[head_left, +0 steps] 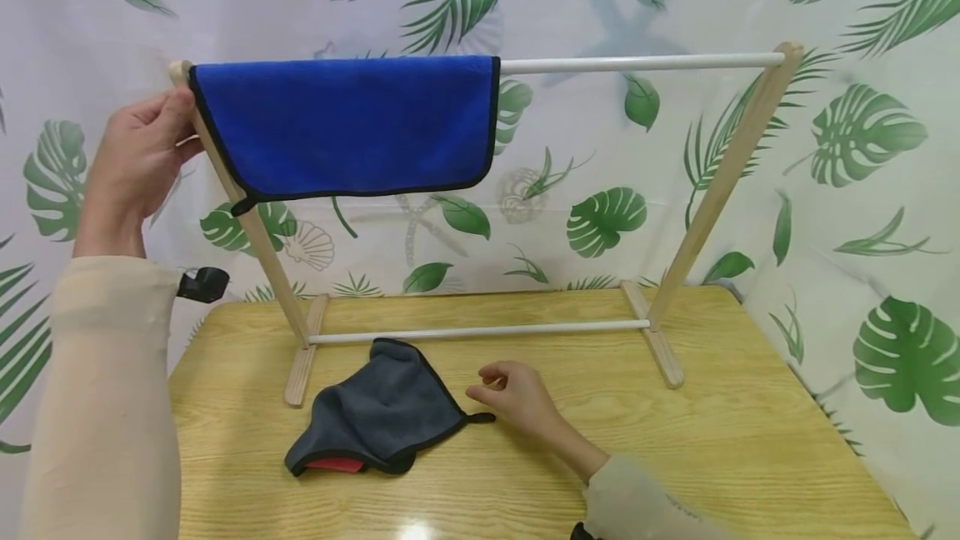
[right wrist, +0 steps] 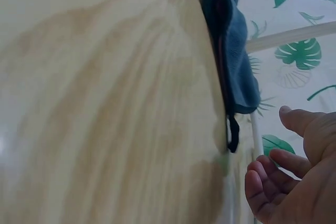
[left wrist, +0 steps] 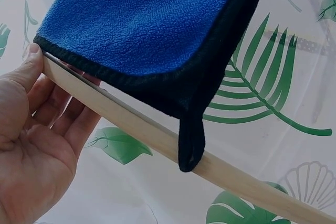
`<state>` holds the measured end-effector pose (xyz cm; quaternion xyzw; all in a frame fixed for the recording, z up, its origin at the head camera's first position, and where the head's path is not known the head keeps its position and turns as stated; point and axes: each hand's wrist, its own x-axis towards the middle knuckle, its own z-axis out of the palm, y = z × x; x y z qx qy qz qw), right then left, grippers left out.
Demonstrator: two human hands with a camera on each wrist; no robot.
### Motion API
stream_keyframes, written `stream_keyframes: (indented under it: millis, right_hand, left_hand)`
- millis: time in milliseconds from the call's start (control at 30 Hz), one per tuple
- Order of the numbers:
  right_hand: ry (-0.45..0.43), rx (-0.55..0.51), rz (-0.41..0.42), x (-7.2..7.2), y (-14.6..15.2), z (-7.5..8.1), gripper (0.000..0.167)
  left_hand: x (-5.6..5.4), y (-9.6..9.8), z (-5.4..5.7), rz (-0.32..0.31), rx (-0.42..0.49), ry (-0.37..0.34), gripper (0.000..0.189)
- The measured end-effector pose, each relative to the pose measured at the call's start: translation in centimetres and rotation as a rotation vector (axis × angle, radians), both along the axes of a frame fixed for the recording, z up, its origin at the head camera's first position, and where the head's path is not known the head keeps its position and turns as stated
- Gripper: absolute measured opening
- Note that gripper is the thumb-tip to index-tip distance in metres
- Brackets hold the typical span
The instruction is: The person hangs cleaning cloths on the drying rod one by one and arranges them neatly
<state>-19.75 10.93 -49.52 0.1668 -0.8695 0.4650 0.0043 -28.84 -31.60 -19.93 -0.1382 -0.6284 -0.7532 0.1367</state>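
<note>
A blue towel (head_left: 345, 127) with black edging hangs folded over the left part of the rack's white top bar (head_left: 637, 63). At its upper left edge my left hand (head_left: 138, 152) pinches the black border beside the wooden post. In the left wrist view the thumb (left wrist: 32, 59) presses on that border, with the other fingers partly hidden behind the post. A black hanging loop (left wrist: 191, 142) dangles from the towel's lower corner. On the table lies a crumpled grey towel (head_left: 382, 402) showing a bit of pink. My right hand (head_left: 517, 397), fingers loosely bent and holding nothing, is just right of its loop.
The rack has two slanted wooden posts (head_left: 720, 198), feet (head_left: 656, 340) on the wooden table (head_left: 750, 457) and a white lower bar (head_left: 480, 331). Behind it hangs a white curtain (head_left: 570, 165) printed with green leaves.
</note>
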Motion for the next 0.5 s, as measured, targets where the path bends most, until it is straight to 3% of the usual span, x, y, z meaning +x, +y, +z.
stream_keyframes:
  millis: [233, 500]
  right_hand:
    - [-0.045, 0.034, -0.016, 0.4, -1.1, -0.5, 0.044]
    - [-0.009, 0.210, -0.048, 0.6, -2.4, -0.8, 0.049]
  left_hand:
    - [0.0, 0.2, 0.0, 0.020, -0.033, -0.006, 0.033]
    - [0.0, 0.0, 0.0, 0.022, -0.040, -0.001, 0.033]
